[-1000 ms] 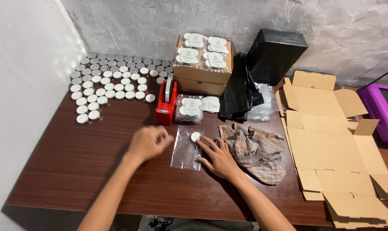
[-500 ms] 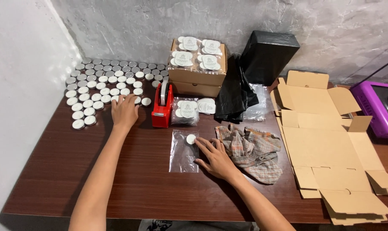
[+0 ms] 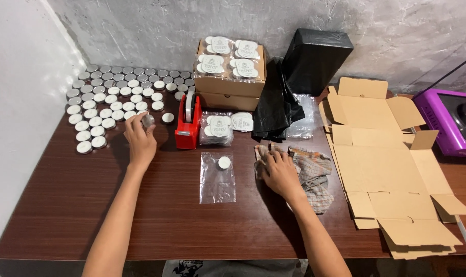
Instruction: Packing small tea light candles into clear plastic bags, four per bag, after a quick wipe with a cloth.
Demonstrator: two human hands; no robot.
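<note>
**Left hand lifts a tealight from the stock while the right shifts to the cloth**

Left to right: the left hand point(image 3: 140, 138), over the clear bag a second ago, now pinches a tealight point(image 3: 148, 120) at the edge of the tealight rows point(image 3: 115, 100), fingers apparently closed round it. One candle point(image 3: 224, 162) lies on the clear bag point(image 3: 217, 178). The right hand point(image 3: 279, 172) rests flat, fingers loosely spread, on the checked cloth point(image 3: 315, 172).

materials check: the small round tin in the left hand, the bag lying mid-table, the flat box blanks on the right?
Round tin, pinched in the left hand: probably thin metal, its silvery side glinting, like the rows beside it.
Bag: clear glossy plastic film; the table shows through and one tin sits inside.
Box blanks: brown matte cardboard with die-cut flaps and creases, unprinted.
</note>
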